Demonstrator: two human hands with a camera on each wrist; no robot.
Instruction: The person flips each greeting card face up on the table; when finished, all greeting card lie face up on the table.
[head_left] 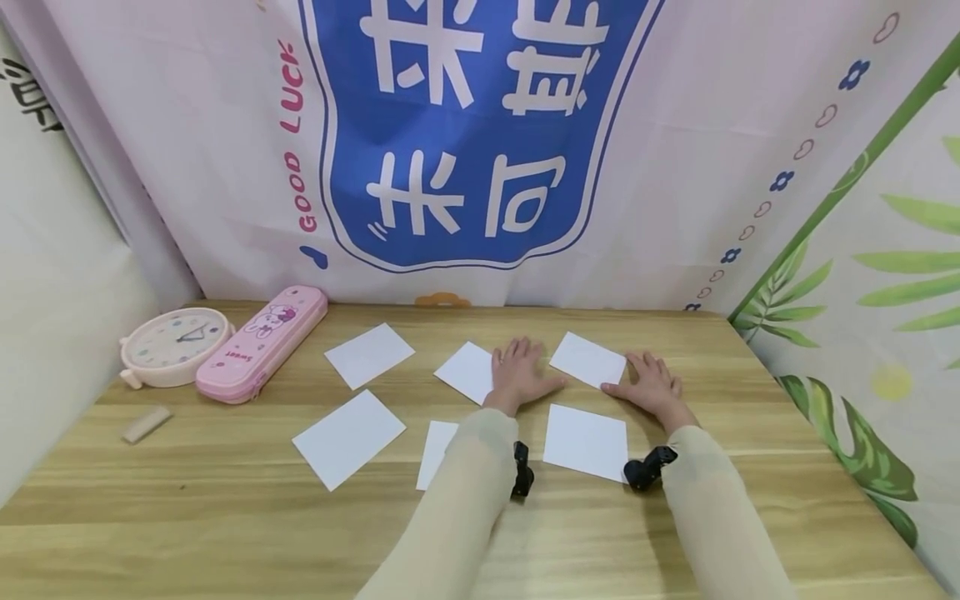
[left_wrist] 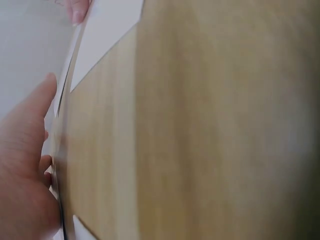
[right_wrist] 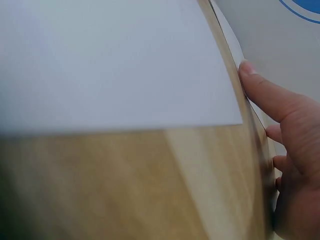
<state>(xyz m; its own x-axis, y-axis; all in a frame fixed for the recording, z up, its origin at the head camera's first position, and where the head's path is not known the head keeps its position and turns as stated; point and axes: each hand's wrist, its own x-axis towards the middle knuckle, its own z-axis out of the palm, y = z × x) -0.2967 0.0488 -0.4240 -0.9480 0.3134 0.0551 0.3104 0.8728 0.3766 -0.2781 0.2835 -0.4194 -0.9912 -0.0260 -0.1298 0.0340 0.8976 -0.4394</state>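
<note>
Several white cards lie on the wooden table in two rows. My left hand [head_left: 519, 377] is palm down with its fingers spread, overlapping the right edge of the upper middle card [head_left: 467, 372]. Its thumb points towards the upper right card [head_left: 587, 360]. At that card's right end is my right hand [head_left: 648, 387], with the thumb tip by the lower edge and the fingers extended. Below the hands lies the lower right card [head_left: 586, 442], while my left sleeve partly covers the lower middle card [head_left: 433, 454]. Each wrist view shows its hand from the side, low over the table.
Two more cards, an upper left card [head_left: 370, 355] and a lower left card [head_left: 348, 439], lie left of the hands. A pink pencil case [head_left: 262, 343], a round clock [head_left: 177, 346] and a small wooden block [head_left: 147, 424] are farther left. A printed cloth [head_left: 465, 283] hangs behind the table [head_left: 225, 517].
</note>
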